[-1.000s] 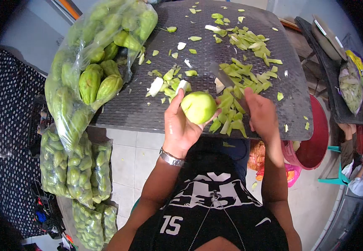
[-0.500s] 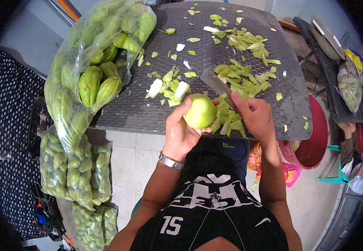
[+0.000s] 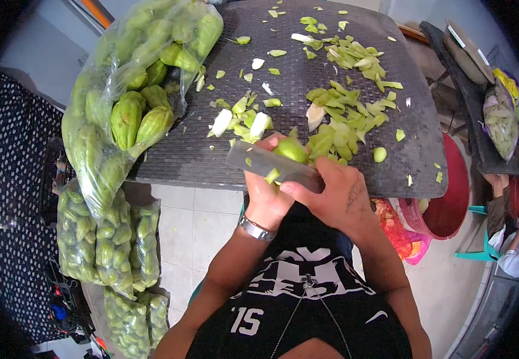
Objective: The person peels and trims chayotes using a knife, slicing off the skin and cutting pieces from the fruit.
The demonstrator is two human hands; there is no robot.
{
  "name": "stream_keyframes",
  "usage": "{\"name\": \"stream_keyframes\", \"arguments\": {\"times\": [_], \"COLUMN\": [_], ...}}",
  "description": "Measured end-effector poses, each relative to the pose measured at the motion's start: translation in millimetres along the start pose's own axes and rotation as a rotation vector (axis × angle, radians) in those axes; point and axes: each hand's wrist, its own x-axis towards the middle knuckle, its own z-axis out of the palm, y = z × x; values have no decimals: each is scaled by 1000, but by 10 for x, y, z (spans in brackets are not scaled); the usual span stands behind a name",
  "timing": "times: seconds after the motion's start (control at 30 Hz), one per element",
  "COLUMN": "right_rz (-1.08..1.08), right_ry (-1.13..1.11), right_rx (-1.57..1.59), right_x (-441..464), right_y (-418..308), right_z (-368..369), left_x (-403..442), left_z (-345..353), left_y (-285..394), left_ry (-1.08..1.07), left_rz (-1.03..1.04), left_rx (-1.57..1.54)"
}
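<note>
In the head view, a pale green peeled chayote rests in my left hand, its fingers curled round it near the table's front edge. My right hand grips a wide-bladed knife; its handle is hidden in the fist. The blade lies across the near side of the chayote and points left, with small green bits on it. Beyond both hands, a heap of chayote slices lies on the dark woven-pattern table. White core pieces and trimmings are left of that heap.
A large clear bag of whole chayotes covers the table's left side. Smaller packed bags stand on the floor at left. A red tub is below the right edge. Another person's arm shows at far right.
The knife has swung from the slice heap to across the chayote, its blade now pointing left. My right hand has come in close to my left. More slices lie on the heap.
</note>
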Motion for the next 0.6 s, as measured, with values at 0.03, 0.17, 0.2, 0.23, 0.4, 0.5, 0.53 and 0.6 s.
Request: {"name": "stream_keyframes", "arguments": {"times": [0.03, 0.17, 0.2, 0.23, 0.4, 0.5, 0.53, 0.6], "right_rz": [4, -45, -70, -74, -17, 108, 96, 72], "right_ry": [-22, -42, -30, -27, -110, -188, -185, -174], "right_rx": [-12, -56, -64, -63, 23, 76, 49, -6], "right_x": [3, 12, 11, 8, 41, 118, 120, 124], "right_y": [9, 84, 98, 103, 132, 191, 195, 206], "right_z": [2, 1, 3, 4, -111, -226, -232, -249], "left_x": [15, 60, 60, 56, 20, 36, 39, 30], "left_z": [-18, -113, -106, -89, 46, -6, -33, -66], "left_y": [-32, -79, -91, -105, -181, -103, -109, -131], "left_ry": [26, 87, 96, 106, 126, 126, 158, 218], "left_rz": [37, 189, 223, 257, 394, 300, 275, 225], "left_rx": [29, 141, 162, 182, 94, 60, 38, -7]}}
